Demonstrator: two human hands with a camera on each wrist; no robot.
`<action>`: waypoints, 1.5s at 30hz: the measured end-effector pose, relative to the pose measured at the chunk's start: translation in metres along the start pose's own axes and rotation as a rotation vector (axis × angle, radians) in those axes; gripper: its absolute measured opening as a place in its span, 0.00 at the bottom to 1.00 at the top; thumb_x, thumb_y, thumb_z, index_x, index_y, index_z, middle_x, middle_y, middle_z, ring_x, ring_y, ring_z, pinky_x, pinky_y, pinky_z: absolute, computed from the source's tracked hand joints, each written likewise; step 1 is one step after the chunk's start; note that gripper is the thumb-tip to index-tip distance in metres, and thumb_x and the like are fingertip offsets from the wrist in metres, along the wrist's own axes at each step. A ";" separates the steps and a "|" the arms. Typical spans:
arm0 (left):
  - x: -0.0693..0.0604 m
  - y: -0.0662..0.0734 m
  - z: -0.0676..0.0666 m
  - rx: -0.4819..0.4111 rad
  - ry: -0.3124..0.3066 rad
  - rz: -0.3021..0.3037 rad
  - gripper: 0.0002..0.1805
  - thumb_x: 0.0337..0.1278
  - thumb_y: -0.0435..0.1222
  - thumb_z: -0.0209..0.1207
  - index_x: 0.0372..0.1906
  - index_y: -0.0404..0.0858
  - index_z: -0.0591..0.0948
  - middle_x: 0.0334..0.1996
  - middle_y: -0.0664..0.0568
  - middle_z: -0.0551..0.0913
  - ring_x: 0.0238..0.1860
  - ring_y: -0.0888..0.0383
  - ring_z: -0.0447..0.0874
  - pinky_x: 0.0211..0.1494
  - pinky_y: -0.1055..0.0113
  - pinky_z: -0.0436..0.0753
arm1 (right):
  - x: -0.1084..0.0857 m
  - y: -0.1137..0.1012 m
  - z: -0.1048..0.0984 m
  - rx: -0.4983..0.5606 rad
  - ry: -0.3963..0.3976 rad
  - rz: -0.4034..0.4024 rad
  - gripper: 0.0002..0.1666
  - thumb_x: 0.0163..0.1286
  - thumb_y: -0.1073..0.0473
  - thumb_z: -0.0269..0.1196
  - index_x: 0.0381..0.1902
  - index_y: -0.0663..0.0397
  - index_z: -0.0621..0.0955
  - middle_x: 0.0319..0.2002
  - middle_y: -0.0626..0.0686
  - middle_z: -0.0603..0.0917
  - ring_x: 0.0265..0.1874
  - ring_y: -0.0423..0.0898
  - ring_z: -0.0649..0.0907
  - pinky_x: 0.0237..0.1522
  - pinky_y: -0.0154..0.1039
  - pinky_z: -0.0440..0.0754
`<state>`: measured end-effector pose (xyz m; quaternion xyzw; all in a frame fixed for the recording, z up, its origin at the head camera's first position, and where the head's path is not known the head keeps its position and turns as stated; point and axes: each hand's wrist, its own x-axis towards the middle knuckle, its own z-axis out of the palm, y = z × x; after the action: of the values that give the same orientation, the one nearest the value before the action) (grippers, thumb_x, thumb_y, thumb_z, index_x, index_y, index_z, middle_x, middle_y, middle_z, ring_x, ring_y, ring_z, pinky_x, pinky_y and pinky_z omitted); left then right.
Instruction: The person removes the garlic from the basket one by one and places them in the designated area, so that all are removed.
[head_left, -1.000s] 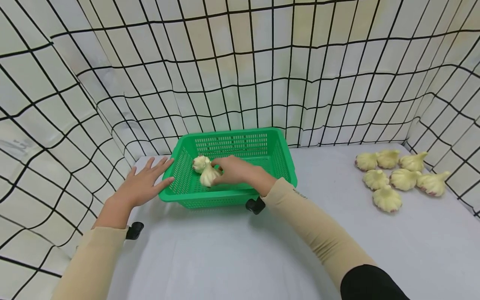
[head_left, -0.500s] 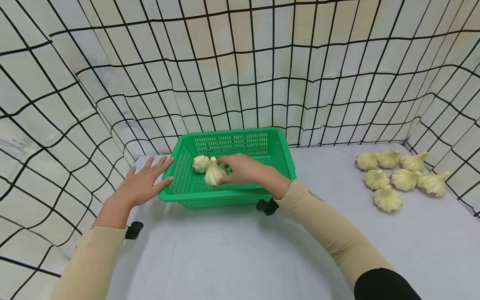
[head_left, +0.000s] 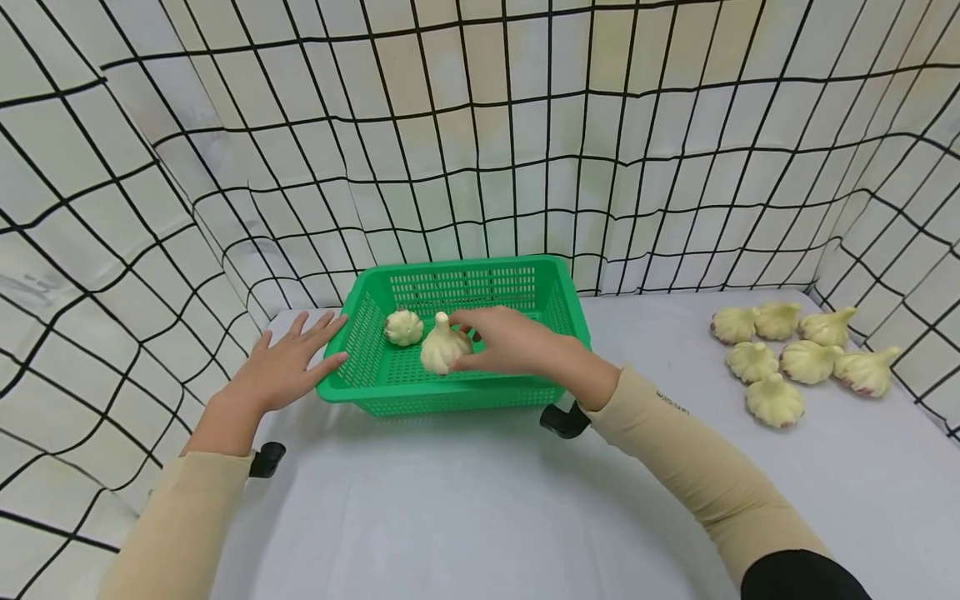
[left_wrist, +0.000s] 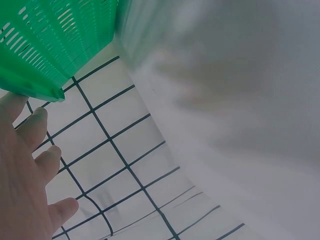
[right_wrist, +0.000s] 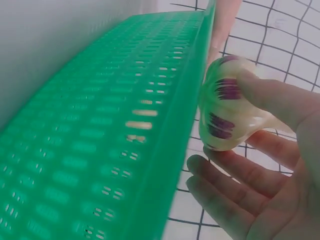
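My right hand (head_left: 517,342) pinches a pale garlic bulb (head_left: 442,347) between thumb and fingers, over the front part of a green plastic basket (head_left: 457,390). In the right wrist view the held bulb (right_wrist: 225,105) shows purple streaks and sits above the basket's rim. A second garlic bulb (head_left: 404,327) lies inside the basket at its left. With fingers spread, my left hand (head_left: 288,367) touches the basket's left rim; the left wrist view has its fingertips (left_wrist: 35,117) at the basket edge (left_wrist: 30,90).
Several garlic bulbs (head_left: 806,358) lie grouped on the white tabletop (head_left: 480,500) at the right. Black netting (head_left: 525,158) over white walls encloses the table at the back and both sides.
My right hand has moved right with the held garlic bulb, away from the bulb left in the basket. The left hand and basket stay put.
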<state>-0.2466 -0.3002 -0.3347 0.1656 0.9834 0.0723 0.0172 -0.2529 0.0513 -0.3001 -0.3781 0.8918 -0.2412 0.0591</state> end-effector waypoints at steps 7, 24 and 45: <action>0.000 0.000 -0.001 0.004 -0.009 -0.004 0.42 0.77 0.62 0.42 0.84 0.45 0.50 0.82 0.40 0.49 0.80 0.32 0.37 0.72 0.25 0.35 | -0.012 0.003 -0.010 0.007 0.048 -0.014 0.36 0.68 0.50 0.72 0.69 0.57 0.75 0.52 0.51 0.85 0.46 0.46 0.84 0.46 0.36 0.82; -0.002 -0.001 -0.001 -0.004 -0.011 -0.006 0.42 0.78 0.62 0.41 0.84 0.46 0.49 0.82 0.40 0.48 0.80 0.34 0.36 0.72 0.26 0.34 | -0.050 0.021 -0.024 0.028 0.117 -0.025 0.26 0.67 0.54 0.73 0.59 0.56 0.80 0.51 0.48 0.85 0.50 0.48 0.84 0.51 0.43 0.84; 0.000 -0.001 -0.001 0.002 -0.010 0.003 0.42 0.77 0.62 0.42 0.84 0.46 0.50 0.82 0.40 0.49 0.80 0.33 0.37 0.72 0.25 0.35 | -0.115 0.054 -0.035 0.099 0.246 0.029 0.28 0.66 0.55 0.74 0.62 0.53 0.79 0.47 0.46 0.85 0.50 0.50 0.85 0.55 0.49 0.84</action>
<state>-0.2472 -0.3010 -0.3337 0.1676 0.9831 0.0707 0.0216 -0.2162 0.1781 -0.3044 -0.3291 0.8848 -0.3286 -0.0286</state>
